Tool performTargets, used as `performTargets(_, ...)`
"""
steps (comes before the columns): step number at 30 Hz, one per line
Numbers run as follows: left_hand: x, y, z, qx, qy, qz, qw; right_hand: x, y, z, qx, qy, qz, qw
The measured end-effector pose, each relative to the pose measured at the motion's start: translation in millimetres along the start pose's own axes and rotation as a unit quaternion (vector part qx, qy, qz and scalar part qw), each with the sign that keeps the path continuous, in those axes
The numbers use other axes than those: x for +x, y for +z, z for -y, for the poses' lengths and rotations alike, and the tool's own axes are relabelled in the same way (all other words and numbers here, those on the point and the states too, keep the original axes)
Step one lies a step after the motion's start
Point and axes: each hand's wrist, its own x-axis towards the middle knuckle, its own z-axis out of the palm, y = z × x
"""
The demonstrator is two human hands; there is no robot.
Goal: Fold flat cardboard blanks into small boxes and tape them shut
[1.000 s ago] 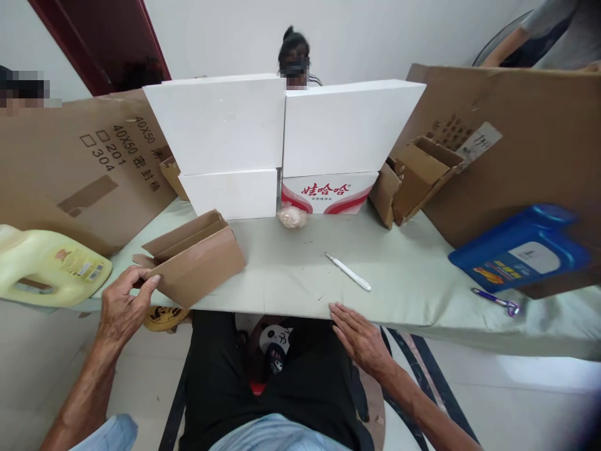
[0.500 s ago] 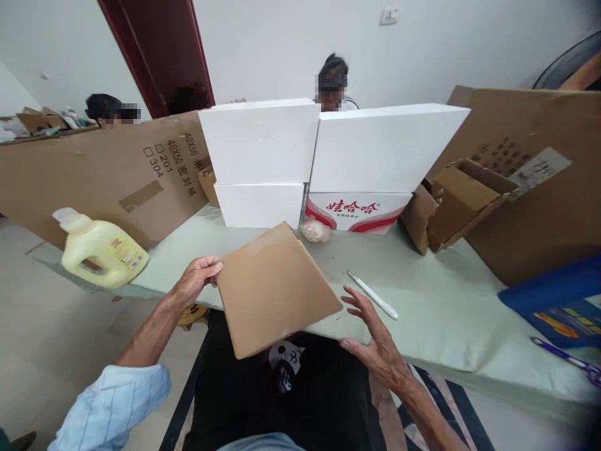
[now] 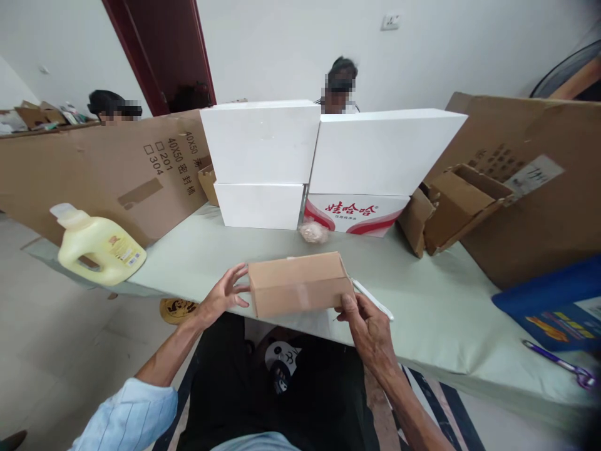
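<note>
Cardboard box (image 3: pixel 300 288) sits near the front edge of the table (image 3: pixel 436 307), probably light and fairly stiff, though its walls could dent; its corners look the surest hold. Your right hand (image 3: pixel 372 331) pinches its right end, while your left hand (image 3: pixel 220 300) has fingers spread at the other (contact is hard to tell). Its contents are hidden; the jug (image 3: pixel 104 250) looks pale yellow.

Soft, even light brightens the white wall (image 3: pixel 282 50) and pale green counter (image 3: pixel 183 247); the dark red door (image 3: pixel 159 47) looks dim. Wide-angle distortion stretches the blue bottle (image 3: pixel 544 291), and the lower right corner darkens and blurs. Red lettering (image 3: pixel 350 209) reads clearly.
</note>
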Motion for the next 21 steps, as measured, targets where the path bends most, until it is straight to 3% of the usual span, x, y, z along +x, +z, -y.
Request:
performTargets(2,-5.7,2.7,-1.1,0.129,0.069,0.018,0.989,5.9,3.0,4.4,0.008,0.007,0.004,1.0)
performTargets(5,-3.9,5.8,-5.3,0.293,0.142,-0.02,0.945,11.6,6.2,10.1,-0.001,0.003,0.011,1.0)
performTargets(7,3.8,4.8,-9.4,0.322,0.179,-0.033,0.929,13.4,6.4,11.7,-0.007,-0.002,0.02,1.0)
performTargets(11,23.7,-1.9,-16.8,0.31,0.214,-0.011,0.926,18.9,-1.1,0.1,-0.013,-0.033,0.059,0.998)
performTargets(13,31.5,-4.5,-19.5,0.31,0.218,-0.003,0.925,25.5,-9.8,-18.1,-0.046,-0.079,0.053,0.994)
performTargets(15,37.2,-5.8,-22.6,0.316,0.23,-0.002,0.921,34.6,-21.0,-45.4,-0.128,-0.134,0.009,0.983)
performTargets(18,45.3,-6.2,-29.1,0.345,0.257,0.016,0.902,48.1,-37.4,-94.9,-0.32,-0.183,-0.067,0.927)
performTargets(21,55.1,-5.1,-35.9,0.372,0.271,0.046,0.887,55.5,-46.2,-136.8,-0.447,-0.18,-0.066,0.874)
